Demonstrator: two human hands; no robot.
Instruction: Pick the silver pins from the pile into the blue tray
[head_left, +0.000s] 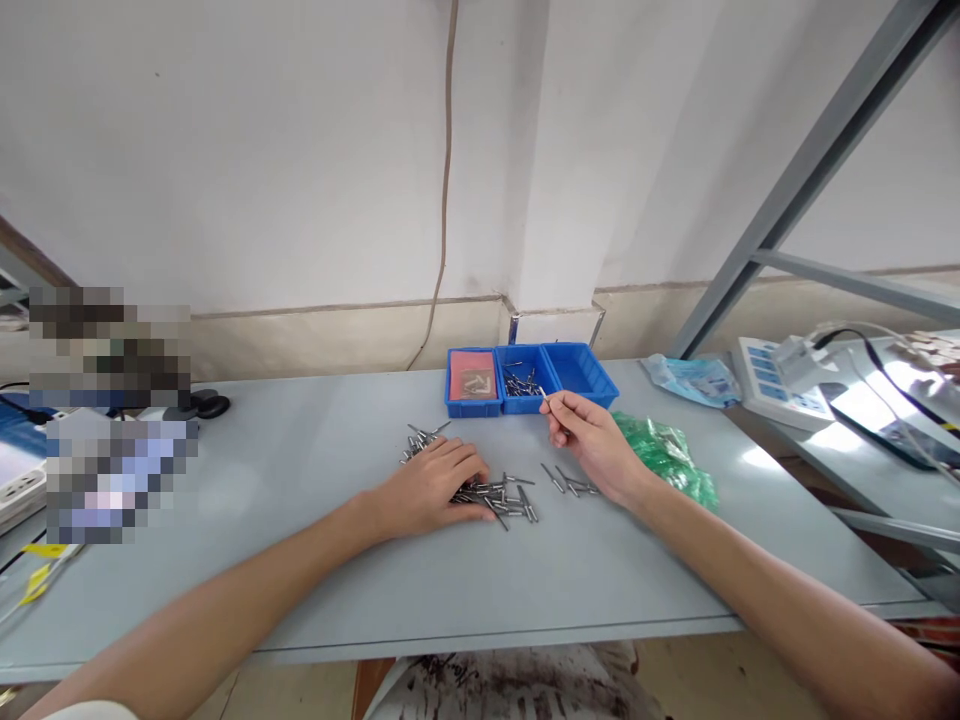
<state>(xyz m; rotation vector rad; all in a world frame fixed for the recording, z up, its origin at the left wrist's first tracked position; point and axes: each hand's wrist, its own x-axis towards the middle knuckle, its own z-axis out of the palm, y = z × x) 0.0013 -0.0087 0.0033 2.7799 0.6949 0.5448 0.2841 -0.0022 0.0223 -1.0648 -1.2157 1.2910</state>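
Note:
My left hand (439,487) lies over a pile of small metal pins (491,494), its fingers spread and slightly curved around them. Its palm hides part of the pile. My right hand (589,435) is closed in a pinch on one slim metal pin (545,397), held up at the front of the blue bins. Below that hand a few loose pins (568,482) lie apart on the table. The middle blue bin (523,406) contains several similar pins. A red card and a small clear bag fill the left blue bin (474,408).
The right-hand blue bin (581,372) adjoins the other two. Green plastic wrap (667,460) lies beside my right forearm. Farther right are a blue-and-white packet (694,380) and a power strip (780,385). Black round objects (208,404) sit on the table's left side.

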